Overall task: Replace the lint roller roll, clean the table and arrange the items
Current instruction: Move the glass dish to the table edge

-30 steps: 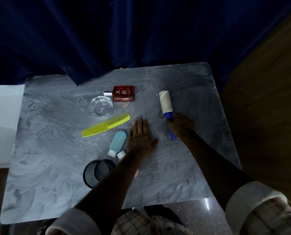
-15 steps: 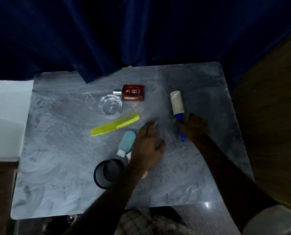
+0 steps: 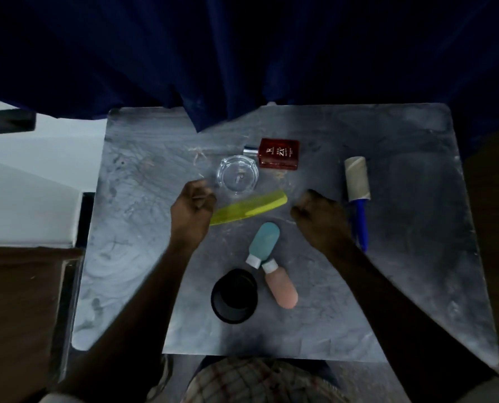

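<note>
Lying on the gray table (image 3: 402, 301) with nobody holding it, the lint roller (image 3: 357, 196) sits near the right edge, its roll end pointing toward the far side and its blue handle pointing back toward the person. The roll looks bare and brownish, like a spent cardboard core, so I judge that the swap is not yet done; no fresh roll shows anywhere in view. Just left of the roller's handle hovers the right hand (image 3: 321, 218), fingers curled in loosely and gripping nothing that I can see. Farther left of the roller, past the yellow comb (image 3: 251, 206), the left hand (image 3: 191, 210) is also curled, with a thin pale strand at its fingertips; whether it pinches that strand I cannot tell. Cleaning seems unfinished too, since stray fibres (image 3: 197, 154) lie on the tabletop well to the left of the roller. Nothing looks arranged: a brown perfume bottle (image 3: 277, 154) lies flat left of the roller's roll, and a teal bottle (image 3: 264, 242) and a pink bottle (image 3: 281, 287) lie cap to cap nearer the person. Of the containers, the clear glass ashtray (image 3: 238, 174) beside the perfume holds only a tiny speck, and the black cup (image 3: 234, 296) touching the pink bottle looks dark inside, contents not discernible.
</note>
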`<state>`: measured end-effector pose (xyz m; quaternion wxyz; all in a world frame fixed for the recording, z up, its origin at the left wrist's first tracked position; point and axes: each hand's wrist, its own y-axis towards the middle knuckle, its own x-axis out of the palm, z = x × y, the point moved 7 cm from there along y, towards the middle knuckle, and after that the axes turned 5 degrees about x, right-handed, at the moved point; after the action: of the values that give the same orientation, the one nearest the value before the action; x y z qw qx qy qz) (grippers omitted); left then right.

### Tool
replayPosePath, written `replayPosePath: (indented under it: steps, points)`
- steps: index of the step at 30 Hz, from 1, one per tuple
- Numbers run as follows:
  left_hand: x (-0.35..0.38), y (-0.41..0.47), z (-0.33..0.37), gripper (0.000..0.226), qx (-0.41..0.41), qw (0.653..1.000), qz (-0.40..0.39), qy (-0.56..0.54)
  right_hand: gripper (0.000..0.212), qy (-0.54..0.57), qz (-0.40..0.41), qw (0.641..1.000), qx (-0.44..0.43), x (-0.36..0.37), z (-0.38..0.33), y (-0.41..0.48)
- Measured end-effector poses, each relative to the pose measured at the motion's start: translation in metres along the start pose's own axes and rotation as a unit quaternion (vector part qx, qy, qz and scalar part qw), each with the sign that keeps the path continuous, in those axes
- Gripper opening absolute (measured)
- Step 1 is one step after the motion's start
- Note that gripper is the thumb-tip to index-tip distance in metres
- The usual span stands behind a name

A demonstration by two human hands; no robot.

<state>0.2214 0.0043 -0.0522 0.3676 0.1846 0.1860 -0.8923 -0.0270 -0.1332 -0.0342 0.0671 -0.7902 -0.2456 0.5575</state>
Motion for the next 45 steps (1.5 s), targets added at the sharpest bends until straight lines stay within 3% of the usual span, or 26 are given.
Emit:
replayPosePath:
  steps: [6, 13, 16, 20, 23, 28, 36, 45]
  points:
    - [0.027, 0.060, -0.019, 0.032, -0.098, 0.988, -0.037, -0.113, 0.039, 0.025, -0.003, 0.999, 0.047, 0.031, -0.058, 0.056]
    - [0.032, 0.064, -0.025, 0.015, -0.063, 0.996, -0.045, -0.034, 0.048, -0.029, -0.035, 0.997, 0.058, 0.061, -0.074, 0.079]
    - [0.022, 0.057, -0.032, 0.018, -0.062, 0.995, -0.043, -0.070, 0.046, -0.043, -0.010, 0.998, 0.034, 0.060, -0.088, 0.072]
    - [-0.027, 0.044, -0.036, 0.014, -0.037, 0.993, 0.050, -0.100, 0.030, -0.007, 0.025, 0.999, -0.028, 0.052, -0.133, 0.054]
    - [-0.075, 0.033, -0.043, 0.011, -0.014, 0.985, 0.118, -0.128, 0.025, 0.011, 0.003, 0.995, -0.100, 0.057, -0.178, 0.040]
    - [-0.130, 0.030, -0.075, 0.011, -0.075, 0.974, 0.155, -0.151, 0.026, 0.041, -0.047, 0.988, -0.140, 0.085, -0.236, 0.037]
    - [-0.141, 0.069, -0.106, 0.009, -0.136, 0.965, 0.159, -0.159, 0.018, 0.050, -0.133, 0.986, -0.083, 0.129, -0.268, 0.068]
    - [-0.133, 0.107, -0.118, 0.041, -0.154, 0.966, 0.117, -0.171, 0.028, 0.052, -0.133, 0.988, -0.051, 0.144, -0.284, 0.098]
